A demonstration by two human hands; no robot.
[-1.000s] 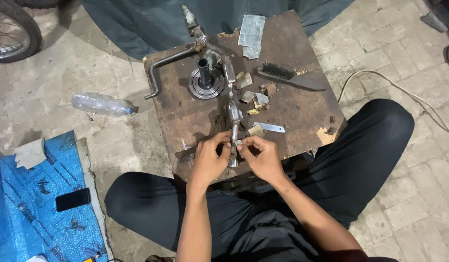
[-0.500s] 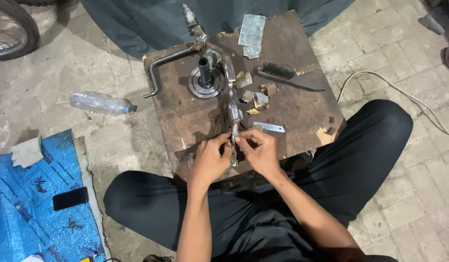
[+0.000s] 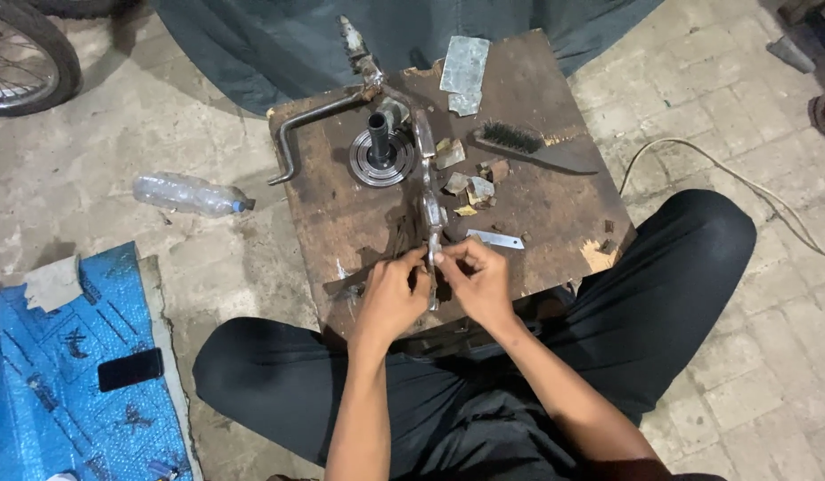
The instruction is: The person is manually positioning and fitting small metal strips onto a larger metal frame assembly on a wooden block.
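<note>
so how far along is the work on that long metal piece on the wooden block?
Looks done: small cut metal scraps lie beside the wire brush. In hand: left hand and right hand pinch the near end of the long metal piece. Left: cannot tell; the round flanged metal part stands apart, untouched.

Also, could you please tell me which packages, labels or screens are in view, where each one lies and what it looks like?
Phone: lying flat on the blue sheet, lower left; slim rectangle with a dark screen.
Plastic bottle: on its side on the floor left of the wooden board; clear, blue cap, no label visible.
</note>
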